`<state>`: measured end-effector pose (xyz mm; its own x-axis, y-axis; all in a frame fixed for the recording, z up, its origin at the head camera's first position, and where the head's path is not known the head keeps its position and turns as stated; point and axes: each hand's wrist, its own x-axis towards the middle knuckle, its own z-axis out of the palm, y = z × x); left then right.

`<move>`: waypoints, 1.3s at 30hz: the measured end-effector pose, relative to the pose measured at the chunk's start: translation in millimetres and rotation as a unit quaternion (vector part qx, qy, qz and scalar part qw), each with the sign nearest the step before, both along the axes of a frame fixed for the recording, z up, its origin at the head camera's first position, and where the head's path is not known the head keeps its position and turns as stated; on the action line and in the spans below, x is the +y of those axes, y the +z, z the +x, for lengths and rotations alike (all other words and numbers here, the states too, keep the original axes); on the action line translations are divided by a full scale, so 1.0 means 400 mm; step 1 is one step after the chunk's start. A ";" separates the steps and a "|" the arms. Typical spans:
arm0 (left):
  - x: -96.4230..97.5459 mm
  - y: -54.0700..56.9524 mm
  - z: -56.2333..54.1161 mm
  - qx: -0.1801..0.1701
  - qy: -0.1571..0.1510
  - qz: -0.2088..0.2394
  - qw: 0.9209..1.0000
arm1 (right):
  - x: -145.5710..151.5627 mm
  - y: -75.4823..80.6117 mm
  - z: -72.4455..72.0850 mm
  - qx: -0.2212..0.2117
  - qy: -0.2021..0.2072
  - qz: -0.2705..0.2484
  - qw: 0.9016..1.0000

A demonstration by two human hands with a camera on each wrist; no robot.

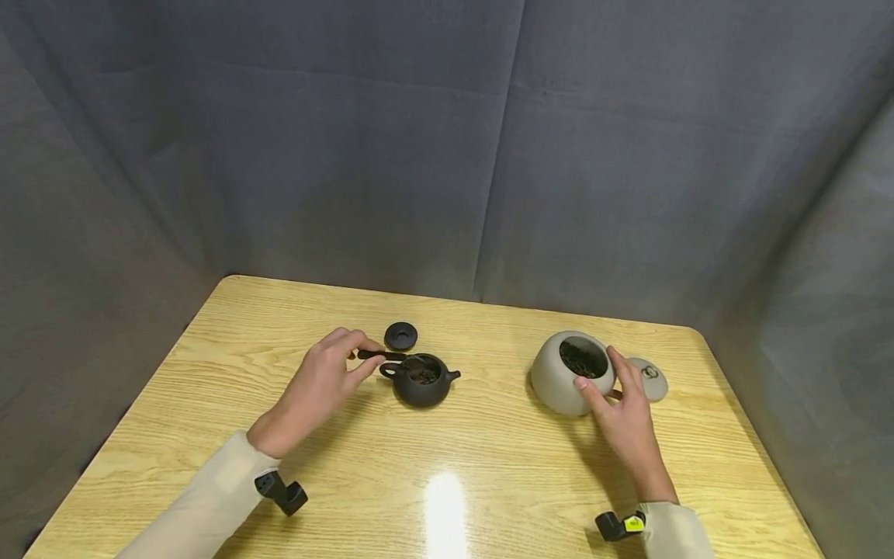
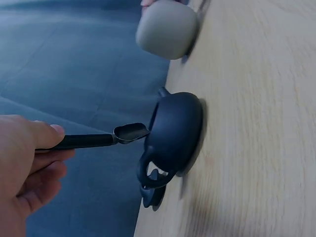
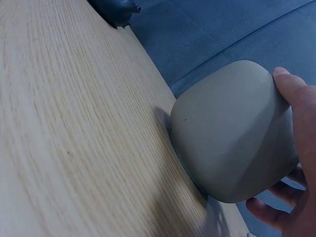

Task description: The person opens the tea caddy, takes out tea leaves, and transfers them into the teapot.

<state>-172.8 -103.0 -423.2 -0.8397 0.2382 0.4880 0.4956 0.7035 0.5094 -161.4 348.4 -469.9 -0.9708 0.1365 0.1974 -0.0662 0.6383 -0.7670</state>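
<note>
Just past the black teapot [image 1: 421, 396], toward the desk's far edge, lies a dark lid [image 1: 401, 336]; a grey lid [image 1: 653, 380] sits nearer the far right corner, partly behind the right hand [image 1: 625, 415], which grips the grey jar [image 1: 559, 386]. The left hand [image 1: 323, 382] pinches a black scoop [image 2: 86, 141] at the teapot's mouth. Only the head view shows dark leaves [image 1: 424, 377] inside; the wrist views catch outer walls. Grey curtains [image 1: 349, 171] hang round the wood-grained desk [image 1: 517, 473].
</note>
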 end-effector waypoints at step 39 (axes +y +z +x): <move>-0.205 -0.115 0.000 0.113 0.148 -0.013 0.982 | -0.003 0.003 0.002 -0.008 -0.008 -0.002 1.000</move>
